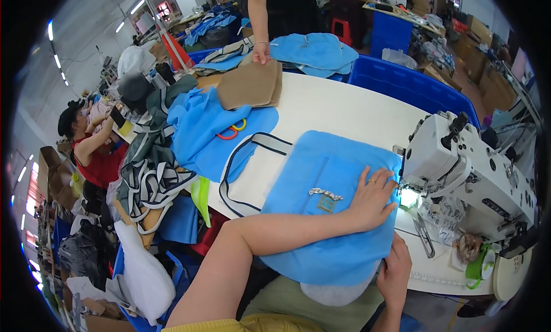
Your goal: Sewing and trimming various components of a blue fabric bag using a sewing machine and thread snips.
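A light blue fabric bag panel [327, 211] with a small metal chain and badge [326, 199] lies on the white sewing table [338, 111]. My left hand [373, 199] presses flat on it, fingers spread, next to the needle area of the white sewing machine [465, 171]. My right hand [395, 271] grips the panel's near edge at the table front. A grey-and-black strap [241, 171] loops out from the panel's left side.
More blue fabric with scissors [232, 130] and tan pieces [249, 85] lies further back, where another person's hand [261, 53] rests. Blue bins [407, 82] stand behind the table. Striped straps [152, 182] pile at left. A seated person [92, 145] works far left.
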The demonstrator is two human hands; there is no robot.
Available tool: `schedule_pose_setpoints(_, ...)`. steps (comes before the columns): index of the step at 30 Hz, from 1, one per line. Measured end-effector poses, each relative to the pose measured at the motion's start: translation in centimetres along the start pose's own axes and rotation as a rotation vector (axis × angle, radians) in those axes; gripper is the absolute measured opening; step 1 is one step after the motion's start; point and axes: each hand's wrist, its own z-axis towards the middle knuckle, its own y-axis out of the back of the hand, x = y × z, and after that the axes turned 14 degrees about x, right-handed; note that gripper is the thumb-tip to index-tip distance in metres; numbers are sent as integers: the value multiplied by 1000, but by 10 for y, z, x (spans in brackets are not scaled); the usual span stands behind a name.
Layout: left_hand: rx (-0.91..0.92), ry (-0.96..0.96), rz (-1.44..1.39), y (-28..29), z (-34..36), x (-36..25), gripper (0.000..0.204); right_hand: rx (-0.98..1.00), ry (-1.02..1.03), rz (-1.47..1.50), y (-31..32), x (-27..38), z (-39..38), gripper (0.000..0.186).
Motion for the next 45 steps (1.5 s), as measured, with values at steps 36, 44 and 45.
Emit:
schedule_pose_setpoints(36, 8, 10, -40, -2, 0, 1, 46, 2, 6, -17, -6, -3, -2, 43)
schedule_pose_setpoints(44, -158, 4, -236, 19, 12, 6, 36, 16, -62, 13, -4, 0, -1, 45)
schedule_pose_setpoints(45, -203, 84, -483, 34, 25, 18, 34, 25, -26, 8, -4, 0, -1, 45)
